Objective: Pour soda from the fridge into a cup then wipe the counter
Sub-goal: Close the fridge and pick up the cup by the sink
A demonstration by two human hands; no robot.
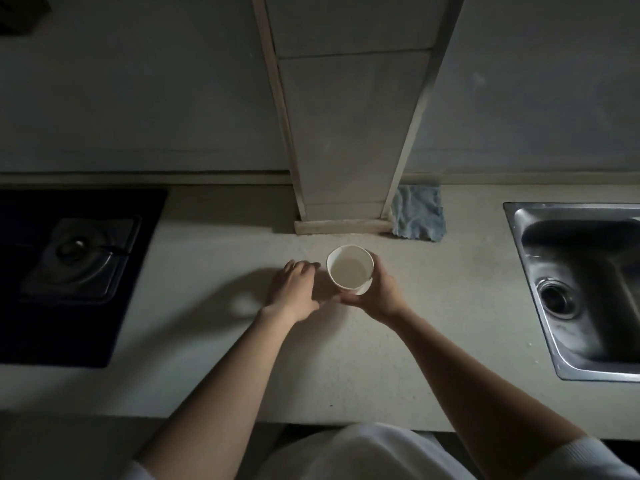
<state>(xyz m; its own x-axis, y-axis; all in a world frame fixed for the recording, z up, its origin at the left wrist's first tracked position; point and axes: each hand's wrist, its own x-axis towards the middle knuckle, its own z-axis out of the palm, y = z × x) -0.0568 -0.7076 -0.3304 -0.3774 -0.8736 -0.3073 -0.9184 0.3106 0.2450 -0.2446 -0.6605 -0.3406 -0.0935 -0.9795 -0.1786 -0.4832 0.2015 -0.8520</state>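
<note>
A white paper cup stands on the pale counter in the middle of the view, its inside looking empty. My right hand grips the cup from the right, fingers and thumb curled round its wall. My left hand rests just left of the cup, palm down on the counter with its fingers relaxed, holding nothing. A crumpled blue cloth lies on the counter behind the cup, against the base of the pillar. No soda bottle or fridge is in view.
A steel sink is sunk into the counter at the right. A black gas hob fills the left. A tiled pillar juts from the back wall just behind the cup. The counter's front edge runs near my body.
</note>
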